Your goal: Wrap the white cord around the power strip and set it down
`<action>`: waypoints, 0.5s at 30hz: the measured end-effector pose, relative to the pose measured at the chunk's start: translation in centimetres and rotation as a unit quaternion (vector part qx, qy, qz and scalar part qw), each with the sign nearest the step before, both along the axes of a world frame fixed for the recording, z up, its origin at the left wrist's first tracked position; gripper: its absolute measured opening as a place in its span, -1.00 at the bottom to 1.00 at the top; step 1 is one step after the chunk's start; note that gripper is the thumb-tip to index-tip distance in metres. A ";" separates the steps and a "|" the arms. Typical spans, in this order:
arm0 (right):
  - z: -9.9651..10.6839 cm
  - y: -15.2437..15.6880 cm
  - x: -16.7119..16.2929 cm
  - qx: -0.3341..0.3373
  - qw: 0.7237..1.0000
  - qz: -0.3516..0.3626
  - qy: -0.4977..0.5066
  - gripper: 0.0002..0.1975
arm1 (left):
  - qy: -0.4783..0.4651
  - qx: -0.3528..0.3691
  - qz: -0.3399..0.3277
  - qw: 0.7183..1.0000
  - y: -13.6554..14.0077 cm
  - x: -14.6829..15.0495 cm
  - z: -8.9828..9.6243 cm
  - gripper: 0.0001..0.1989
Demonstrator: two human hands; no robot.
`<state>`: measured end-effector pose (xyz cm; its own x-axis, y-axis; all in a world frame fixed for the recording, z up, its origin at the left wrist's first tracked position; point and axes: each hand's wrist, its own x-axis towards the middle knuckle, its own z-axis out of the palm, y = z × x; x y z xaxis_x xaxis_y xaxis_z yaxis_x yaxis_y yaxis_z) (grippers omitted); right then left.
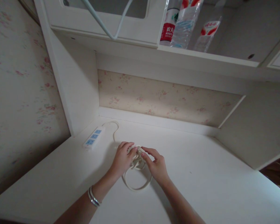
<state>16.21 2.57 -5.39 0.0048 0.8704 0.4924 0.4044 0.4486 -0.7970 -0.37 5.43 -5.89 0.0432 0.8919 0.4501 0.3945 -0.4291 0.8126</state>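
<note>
A white power strip (pixel 93 137) with blue socket faces lies at the left of the white desk. Its cream cord (pixel 138 188) runs from the strip's far end to a tangled bundle with a large loop, in front of me. My left hand (pixel 124 155) has its thumb and fingers closed on the left side of the bundle. From the right, my right hand (pixel 156 165) pinches the cord at the bundle's top, close to the left thumb. A small pale part, perhaps the plug, shows between the thumbs, but I cannot make it out clearly.
The desk (pixel 196 186) has side panels at left and right and a low back ledge. Overhead, an open shelf holds several plastic bottles (pixel 183 28), beside a cabinet door (pixel 135 28). A pale blue bent rod or cord (pixel 114 35) hangs before that door.
</note>
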 end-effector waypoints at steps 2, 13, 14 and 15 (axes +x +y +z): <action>0.0 0.0 0.1 -0.004 1.000 -0.002 0.002 -0.76 | 0.028 -0.009 -0.019 0.999 0.1 -0.5 0.1 -0.70; -0.2 0.0 -0.2 0.024 0.998 0.047 0.044 -0.83 | 0.011 -0.011 -0.040 0.999 -0.8 0.1 0.5 -0.68; -0.3 0.0 -0.2 0.024 0.997 0.052 0.052 -0.84 | 0.011 -0.009 -0.045 0.999 -0.8 0.1 0.6 -0.69; -0.3 0.0 -0.3 0.018 0.996 0.058 0.062 -0.85 | 0.009 -0.008 -0.052 0.999 -0.8 0.1 0.7 -0.70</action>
